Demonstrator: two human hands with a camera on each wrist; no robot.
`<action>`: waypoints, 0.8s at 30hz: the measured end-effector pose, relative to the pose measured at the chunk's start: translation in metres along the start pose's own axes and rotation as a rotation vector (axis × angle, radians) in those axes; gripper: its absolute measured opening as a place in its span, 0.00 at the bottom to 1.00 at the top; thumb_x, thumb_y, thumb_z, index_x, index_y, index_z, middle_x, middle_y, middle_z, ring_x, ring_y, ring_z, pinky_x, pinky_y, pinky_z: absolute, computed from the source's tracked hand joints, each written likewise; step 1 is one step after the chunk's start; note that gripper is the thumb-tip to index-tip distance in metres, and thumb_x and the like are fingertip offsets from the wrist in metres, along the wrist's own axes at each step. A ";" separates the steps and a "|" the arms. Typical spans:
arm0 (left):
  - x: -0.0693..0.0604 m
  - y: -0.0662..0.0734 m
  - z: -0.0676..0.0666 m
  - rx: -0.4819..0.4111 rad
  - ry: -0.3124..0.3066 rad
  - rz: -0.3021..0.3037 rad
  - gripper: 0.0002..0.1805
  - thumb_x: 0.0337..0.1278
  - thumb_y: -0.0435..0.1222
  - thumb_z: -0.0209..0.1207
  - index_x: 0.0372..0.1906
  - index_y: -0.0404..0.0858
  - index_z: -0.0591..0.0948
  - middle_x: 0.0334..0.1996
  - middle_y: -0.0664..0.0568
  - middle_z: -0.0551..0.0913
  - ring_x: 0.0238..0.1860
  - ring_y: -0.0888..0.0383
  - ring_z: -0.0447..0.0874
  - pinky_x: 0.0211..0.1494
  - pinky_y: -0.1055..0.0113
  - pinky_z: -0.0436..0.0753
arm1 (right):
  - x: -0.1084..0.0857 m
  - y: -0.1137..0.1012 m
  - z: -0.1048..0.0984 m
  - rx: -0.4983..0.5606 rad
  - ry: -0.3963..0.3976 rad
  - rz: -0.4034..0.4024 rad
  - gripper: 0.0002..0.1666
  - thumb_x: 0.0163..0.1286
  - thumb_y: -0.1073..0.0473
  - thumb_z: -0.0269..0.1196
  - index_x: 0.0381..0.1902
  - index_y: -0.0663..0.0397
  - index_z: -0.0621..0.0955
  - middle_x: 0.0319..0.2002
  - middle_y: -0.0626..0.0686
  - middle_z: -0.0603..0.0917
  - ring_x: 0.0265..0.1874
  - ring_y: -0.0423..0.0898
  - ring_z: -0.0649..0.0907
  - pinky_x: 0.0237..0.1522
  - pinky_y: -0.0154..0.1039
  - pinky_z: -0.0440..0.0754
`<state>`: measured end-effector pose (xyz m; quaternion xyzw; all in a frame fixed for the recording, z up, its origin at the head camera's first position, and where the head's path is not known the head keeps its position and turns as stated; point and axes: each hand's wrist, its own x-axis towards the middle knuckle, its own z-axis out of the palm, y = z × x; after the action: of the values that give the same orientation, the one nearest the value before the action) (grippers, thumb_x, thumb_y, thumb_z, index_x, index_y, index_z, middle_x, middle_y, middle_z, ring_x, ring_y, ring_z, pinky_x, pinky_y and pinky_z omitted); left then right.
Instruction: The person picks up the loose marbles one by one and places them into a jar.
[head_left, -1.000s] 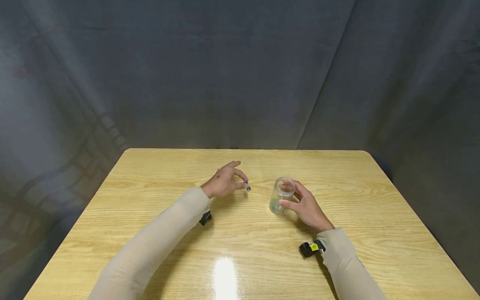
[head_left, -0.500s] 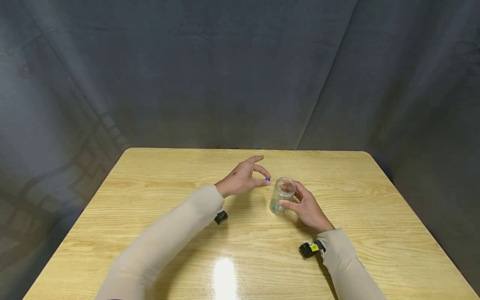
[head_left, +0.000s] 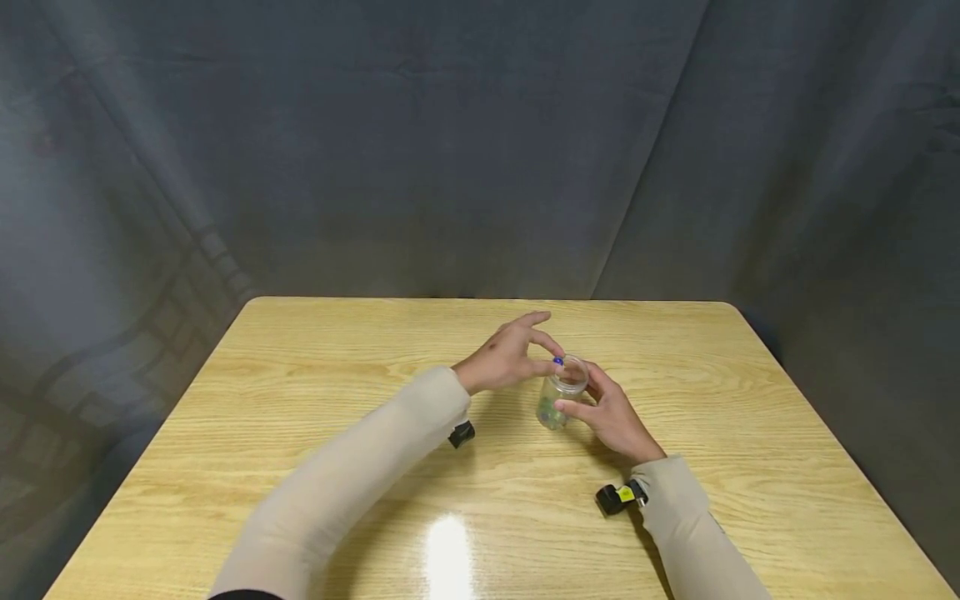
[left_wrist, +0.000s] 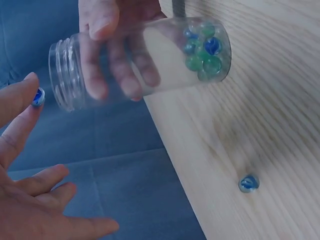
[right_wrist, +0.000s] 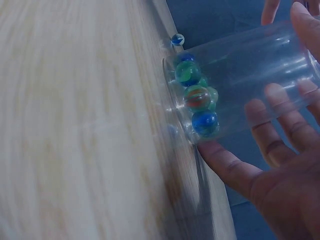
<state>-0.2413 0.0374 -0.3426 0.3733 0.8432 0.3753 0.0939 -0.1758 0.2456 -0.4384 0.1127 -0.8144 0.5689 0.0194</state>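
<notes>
Between thumb and index finger, my left hand (head_left: 510, 357) pinches a blue marble (left_wrist: 38, 97) beside the mouth of a clear plastic jar (head_left: 555, 407). Its other fingers are spread away from the marble. My right hand (head_left: 617, 419) grips the jar's side, with the thumb in front and fingers behind. The jar stands lidless on the table. Several green and blue marbles (left_wrist: 204, 55) lie at its bottom, and one with a red-brown swirl (right_wrist: 198, 98) shows in the right wrist view. Another blue marble (left_wrist: 248, 183) rests on the table outside the jar; my left hand seems to hide it in the head view.
The wood-grain table (head_left: 360, 342) extends around both hands, with a bright light reflection near its front. Dark grey curtains (head_left: 420, 167) hang behind and at both sides. A black wrist camera (head_left: 611, 500) sits under the right wrist.
My left hand has carried the pinched marble to the right, away from the other marble on the table, up to the jar's rim. My right hand and the jar have stayed nearly still.
</notes>
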 end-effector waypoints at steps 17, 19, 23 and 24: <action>-0.002 -0.003 0.001 -0.011 -0.011 -0.015 0.11 0.63 0.38 0.67 0.49 0.40 0.88 0.78 0.47 0.55 0.77 0.46 0.51 0.75 0.45 0.56 | 0.001 -0.001 0.000 -0.021 0.014 -0.022 0.39 0.68 0.60 0.69 0.73 0.53 0.65 0.64 0.60 0.75 0.70 0.62 0.66 0.68 0.68 0.57; -0.003 -0.006 0.000 -0.014 -0.010 -0.027 0.12 0.63 0.39 0.67 0.49 0.40 0.88 0.78 0.47 0.55 0.77 0.45 0.51 0.75 0.45 0.56 | 0.001 -0.001 0.001 -0.023 0.017 -0.030 0.39 0.68 0.61 0.69 0.72 0.54 0.66 0.62 0.61 0.76 0.69 0.62 0.68 0.69 0.67 0.57; -0.006 -0.016 -0.001 -0.013 -0.001 -0.066 0.11 0.63 0.40 0.68 0.47 0.41 0.88 0.78 0.47 0.56 0.77 0.46 0.51 0.75 0.46 0.56 | 0.000 -0.002 0.001 -0.022 0.027 -0.034 0.38 0.67 0.62 0.69 0.71 0.55 0.67 0.62 0.62 0.77 0.66 0.62 0.71 0.68 0.67 0.59; -0.006 -0.020 -0.002 -0.012 0.003 -0.075 0.11 0.62 0.40 0.68 0.47 0.41 0.88 0.78 0.47 0.56 0.77 0.45 0.51 0.75 0.46 0.57 | 0.000 -0.002 0.001 -0.020 0.029 -0.034 0.38 0.67 0.62 0.69 0.71 0.55 0.67 0.62 0.62 0.77 0.66 0.62 0.71 0.68 0.67 0.59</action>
<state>-0.2485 0.0236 -0.3559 0.3405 0.8543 0.3773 0.1088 -0.1753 0.2441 -0.4373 0.1182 -0.8177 0.5619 0.0418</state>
